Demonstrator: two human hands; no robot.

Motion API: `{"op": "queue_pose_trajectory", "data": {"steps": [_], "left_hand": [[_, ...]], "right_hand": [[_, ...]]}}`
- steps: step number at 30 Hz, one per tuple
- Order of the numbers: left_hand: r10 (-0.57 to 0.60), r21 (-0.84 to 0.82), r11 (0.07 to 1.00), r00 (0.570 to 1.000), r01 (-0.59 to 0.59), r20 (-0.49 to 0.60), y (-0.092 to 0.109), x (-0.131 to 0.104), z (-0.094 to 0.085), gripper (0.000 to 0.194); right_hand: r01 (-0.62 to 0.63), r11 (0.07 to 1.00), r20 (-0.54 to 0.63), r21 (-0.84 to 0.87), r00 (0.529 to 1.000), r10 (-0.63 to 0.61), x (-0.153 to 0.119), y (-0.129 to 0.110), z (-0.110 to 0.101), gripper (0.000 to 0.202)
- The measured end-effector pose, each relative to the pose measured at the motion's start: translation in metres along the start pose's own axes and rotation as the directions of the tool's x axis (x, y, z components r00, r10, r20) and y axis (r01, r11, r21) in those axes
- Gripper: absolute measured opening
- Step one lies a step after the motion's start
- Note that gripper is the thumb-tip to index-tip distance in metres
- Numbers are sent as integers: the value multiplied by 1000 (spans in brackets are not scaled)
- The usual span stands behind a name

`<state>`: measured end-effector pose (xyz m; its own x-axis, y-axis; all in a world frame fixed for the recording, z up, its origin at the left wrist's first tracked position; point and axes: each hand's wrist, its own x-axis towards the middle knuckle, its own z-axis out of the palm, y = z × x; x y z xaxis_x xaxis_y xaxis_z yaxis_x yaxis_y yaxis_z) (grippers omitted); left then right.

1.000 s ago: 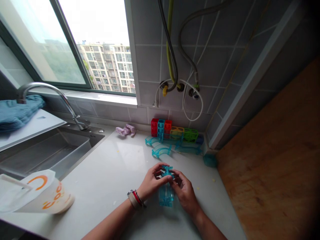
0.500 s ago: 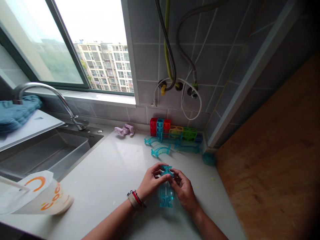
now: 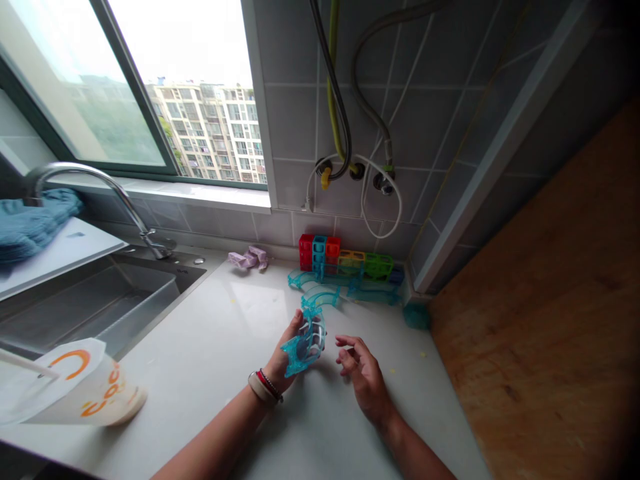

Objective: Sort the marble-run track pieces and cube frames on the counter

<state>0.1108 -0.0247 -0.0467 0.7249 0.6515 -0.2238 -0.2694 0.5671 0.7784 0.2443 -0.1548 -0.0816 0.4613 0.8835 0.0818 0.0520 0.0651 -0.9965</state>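
My left hand point(image 3: 286, 353) holds a translucent blue track piece point(image 3: 306, 342) above the counter, with the thumb along its left side and the other fingers partly hidden behind it. To the right, my right hand point(image 3: 365, 383) is off the piece, its fingers bent and apart with nothing in them. Beyond my hands, a curved blue track piece point(image 3: 321, 295) lies on the counter. Longer blue track pieces point(image 3: 375, 292) lie near the wall, in front of a row of coloured blocks: red blocks point(image 3: 306, 253), yellow ones point(image 3: 351, 260) and green ones point(image 3: 379, 266).
At the left are a sink point(image 3: 145, 293) with a faucet point(image 3: 115, 183), and a lidded drink cup point(image 3: 80, 383) at the near edge. Crumpled pink paper point(image 3: 249, 259) lies near the wall. A wooden panel point(image 3: 540, 300) borders the counter's right side.
My right hand has let go of the blue piece. My left hand has moved slightly left with it and turned it to a tilted position.
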Motion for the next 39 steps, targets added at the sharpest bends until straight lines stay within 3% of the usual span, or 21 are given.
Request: {"op": "queue_pose_trajectory", "data": {"steps": [5, 10, 13, 19, 26, 39], "left_hand": [[-36, -4, 999, 999, 36, 2, -4, 1, 0, 61], [104, 131, 987, 994, -98, -39, -10, 2, 2, 61], [155, 281, 948, 988, -150, 5, -12, 1, 3, 55], [160, 402, 892, 976, -206, 145, -13, 0, 4, 50], [173, 603, 740, 951, -298, 258, -13, -2, 4, 43], [155, 634, 717, 953, -289, 259, -16, 2, -6, 44]], "right_hand": [[0, 1000, 6, -10, 1000, 0, 0, -1, 0, 45], [2, 1000, 3, -4, 1000, -2, 0, -2, -1, 48], [-18, 1000, -13, 19, 1000, 18, 0, -2, -1, 52], [-31, 993, -62, 115, 997, 38, 0, 0, 0, 61], [-22, 992, -15, 124, 1000, 24, 0, 0, -1, 46], [55, 998, -61, 39, 997, -52, -2, -6, 1, 38]]}}
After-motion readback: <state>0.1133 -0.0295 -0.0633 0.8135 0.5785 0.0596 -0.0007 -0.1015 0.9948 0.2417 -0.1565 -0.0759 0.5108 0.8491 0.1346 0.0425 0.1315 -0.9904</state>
